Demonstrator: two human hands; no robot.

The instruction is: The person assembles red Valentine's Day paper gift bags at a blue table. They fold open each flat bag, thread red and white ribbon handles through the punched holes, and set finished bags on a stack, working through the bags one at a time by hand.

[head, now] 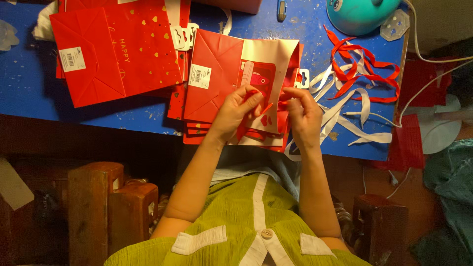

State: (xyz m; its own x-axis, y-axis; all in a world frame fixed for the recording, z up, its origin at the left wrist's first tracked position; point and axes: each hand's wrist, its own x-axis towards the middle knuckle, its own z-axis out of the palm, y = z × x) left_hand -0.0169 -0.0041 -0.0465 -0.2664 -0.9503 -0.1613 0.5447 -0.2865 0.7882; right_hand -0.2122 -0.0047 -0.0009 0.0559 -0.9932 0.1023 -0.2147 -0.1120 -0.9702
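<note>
Here, the blue worktop [29, 83] carries a folded red gift bag [221, 79] at centre; left hand [236, 113] pinches a red ribbon [266, 108] on it, right hand [303, 116] at 3 o'clock pinching closed on the ribbon too

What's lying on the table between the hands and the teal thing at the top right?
In the head view, a loose tangle of red and white ribbons lies on the blue table between the right hand and the teal thing.

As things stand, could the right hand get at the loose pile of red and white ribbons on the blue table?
Probably yes. The right hand is at the red gift bag, and the ribbons lie just to its right on the blue table with nothing between, though its fingers already pinch a ribbon.
</note>
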